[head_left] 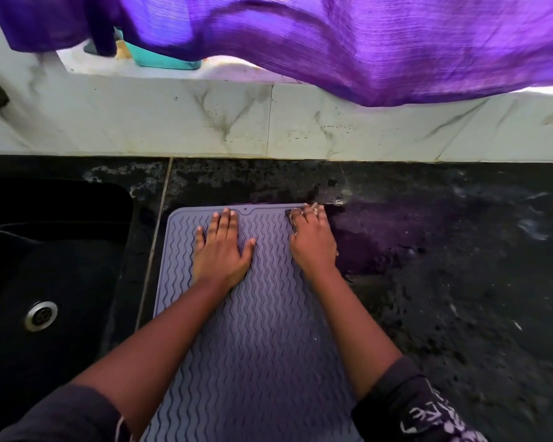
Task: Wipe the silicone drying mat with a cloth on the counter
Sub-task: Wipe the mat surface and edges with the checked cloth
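Note:
A grey-purple silicone drying mat (pixel 262 330) with wavy ridges lies on the black counter (pixel 460 298), right of the sink. My left hand (pixel 222 247) rests flat on the mat's far half, fingers spread, holding nothing. My right hand (pixel 312 240) presses down on the mat's far right corner with its fingers curled. A small dark edge of the cloth (pixel 290 216) peeks out from under those fingers; the rest of the cloth is hidden by the hand.
A black sink (pixel 0 282) with a metal drain (pixel 40 315) sits at the left. The counter right of the mat is wet. A white marble backsplash (pixel 205 122) rises behind. A purple curtain (pixel 364 43) hangs over the sill, partly hiding a teal container (pixel 160 59).

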